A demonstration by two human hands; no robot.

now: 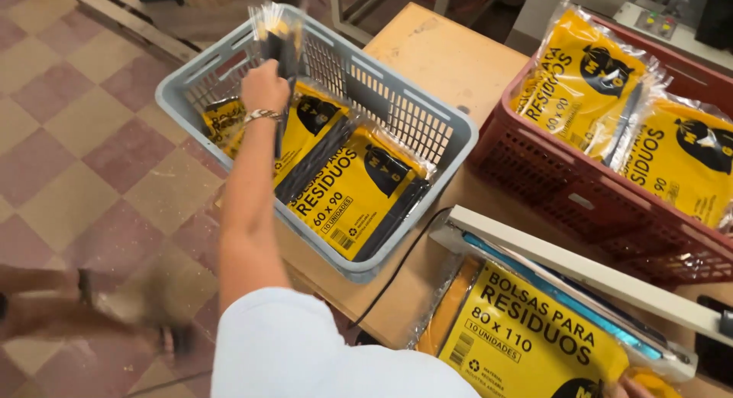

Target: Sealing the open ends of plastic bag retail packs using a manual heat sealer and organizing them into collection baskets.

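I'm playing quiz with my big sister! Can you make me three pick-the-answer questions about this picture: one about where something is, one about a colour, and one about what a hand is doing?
1. Where is the left hand?
A. Above the grey basket
B. Inside the red basket
C. Flat on the floor

2. What colour are most of the packets?
A. Green
B. Yellow
C. Pink

3. What is the left hand doing?
A. Resting open and empty
B. Holding a packet up
C. Pressing the sealing machine

Answers:
1. A: the hand is raised over the grey basket beside the table.
2. B: the packets in the grey basket and in the red basket have yellow labels with black print.
3. B: its fingers are closed round a blurred packet lifted above the basket.
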